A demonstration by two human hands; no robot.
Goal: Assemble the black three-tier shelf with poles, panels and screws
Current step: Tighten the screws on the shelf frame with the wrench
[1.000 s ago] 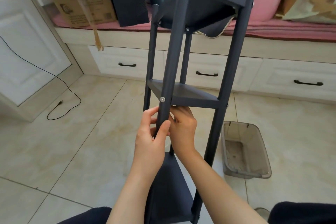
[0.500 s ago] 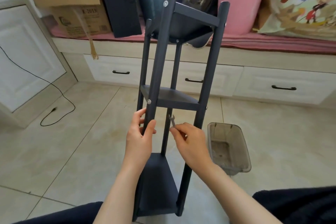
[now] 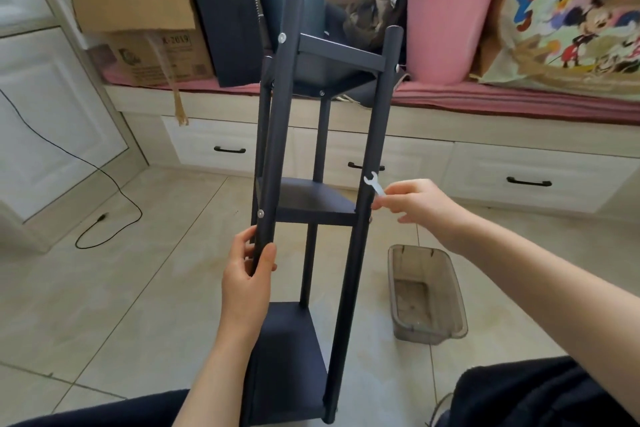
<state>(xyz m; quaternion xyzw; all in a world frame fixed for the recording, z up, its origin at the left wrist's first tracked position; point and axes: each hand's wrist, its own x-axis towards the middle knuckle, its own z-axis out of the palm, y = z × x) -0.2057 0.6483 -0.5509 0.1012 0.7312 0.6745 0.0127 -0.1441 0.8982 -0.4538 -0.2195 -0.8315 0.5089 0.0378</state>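
Head view looks down on the shelf [image 3: 311, 198], which stands tilted away from the person, its lower end near their lap and its top toward the bench. All three panels sit between the four poles, and screw heads show at the joints, so the build looks close to done and this is probably a tightening pass.

Left hand [image 3: 247, 274] is wrapped round the near-left pole [image 3: 277, 149], just below the middle panel [image 3: 311, 201], thumb on the near side of the pole. Right hand [image 3: 415, 204] pinches the handle of a small white wrench [image 3: 373, 184]; the wrench's open end lies against or just in front of the near-right pole [image 3: 374, 163], above the screw [image 3: 370, 218] at the middle panel's right corner. It is not on that screw yet.

Risks, as I judge them: only one hand steadies a leaning frame, so a push from the wrench could swing or twist the shelf round the left pole. The wrench is thin and held by fingertips alone; it may slip off the small screw head or drop to the floor. A clear tub [image 3: 426, 291] sits on the floor just right of the shelf.
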